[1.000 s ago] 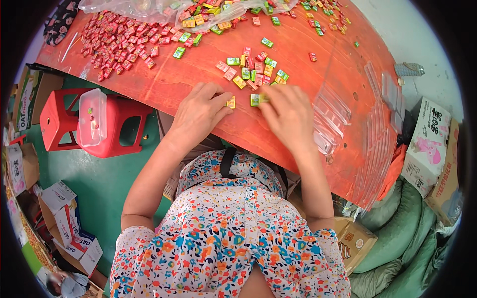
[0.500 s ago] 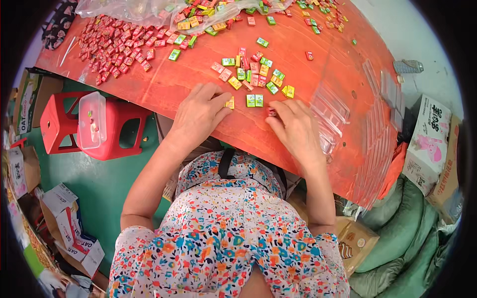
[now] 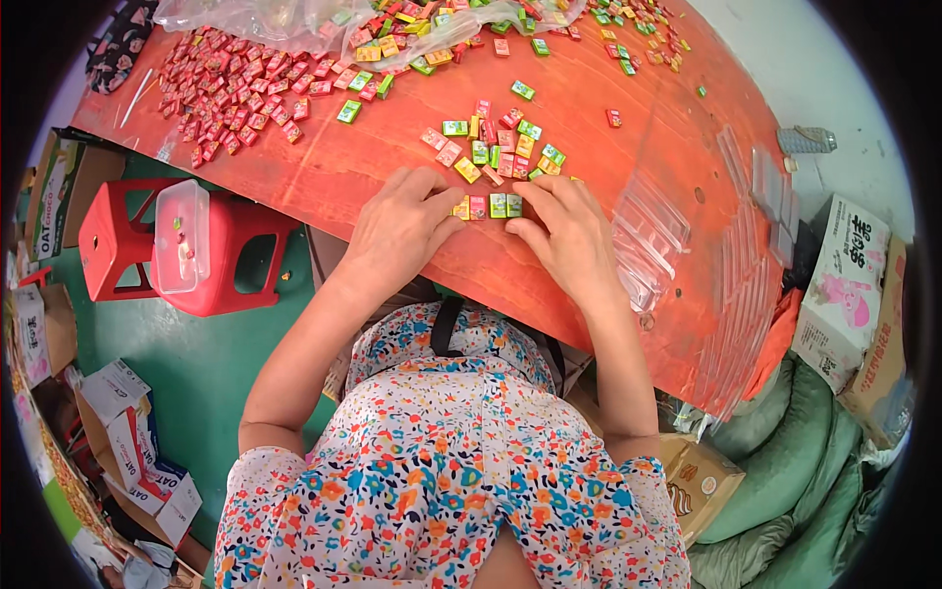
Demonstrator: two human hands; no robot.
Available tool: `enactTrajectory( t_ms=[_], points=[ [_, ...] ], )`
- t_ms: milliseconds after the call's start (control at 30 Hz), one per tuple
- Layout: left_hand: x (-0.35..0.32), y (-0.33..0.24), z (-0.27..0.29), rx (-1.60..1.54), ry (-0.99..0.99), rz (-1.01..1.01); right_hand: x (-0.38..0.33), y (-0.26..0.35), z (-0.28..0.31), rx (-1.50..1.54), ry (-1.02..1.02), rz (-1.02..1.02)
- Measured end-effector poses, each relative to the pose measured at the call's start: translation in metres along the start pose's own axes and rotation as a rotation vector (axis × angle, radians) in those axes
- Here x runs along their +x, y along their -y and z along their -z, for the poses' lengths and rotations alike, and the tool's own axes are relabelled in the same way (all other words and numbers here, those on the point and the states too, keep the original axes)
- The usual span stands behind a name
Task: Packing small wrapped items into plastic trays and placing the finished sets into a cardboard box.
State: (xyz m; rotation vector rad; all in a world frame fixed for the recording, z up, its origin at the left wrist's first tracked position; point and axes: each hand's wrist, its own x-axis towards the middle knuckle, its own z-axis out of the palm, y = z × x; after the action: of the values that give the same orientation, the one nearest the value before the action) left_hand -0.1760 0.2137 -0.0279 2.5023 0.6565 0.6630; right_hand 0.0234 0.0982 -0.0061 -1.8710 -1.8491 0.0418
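Note:
A short row of small, brightly coloured boxes lies on the red table between my hands. My left hand is at the row's left end, thumb and forefinger closing on a small yellow box. Beside that one is a small pinkish-red box, followed by a small green box. At the right end, my right hand has thumb and forefinger around the edge of another small green box. Its curled fingers hide whatever is beneath them. A loose cluster of mixed boxes lies just beyond.
A large heap of red boxes covers the table's far left, beside clear plastic sheeting. Clear plastic trays lie right of my right hand, with stacked trays farther right. Red stools stand left of the table.
My right hand has moved left to the row's end; the dark red box seen at its fingertips no longer shows. A pinkish-red box now sits between the yellow and green ones.

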Motion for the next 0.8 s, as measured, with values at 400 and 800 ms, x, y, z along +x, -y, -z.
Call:
enactTrajectory(
  t_ms=[400,800],
  points=[
    [0.007,-0.009,-0.007,-0.020,0.008,-0.015,-0.001,-0.020,0.013,0.000,-0.022,0.002],
    [0.007,-0.011,-0.012,-0.004,-0.003,-0.025,-0.003,-0.023,0.012,0.019,0.024,0.007]
  ],
)
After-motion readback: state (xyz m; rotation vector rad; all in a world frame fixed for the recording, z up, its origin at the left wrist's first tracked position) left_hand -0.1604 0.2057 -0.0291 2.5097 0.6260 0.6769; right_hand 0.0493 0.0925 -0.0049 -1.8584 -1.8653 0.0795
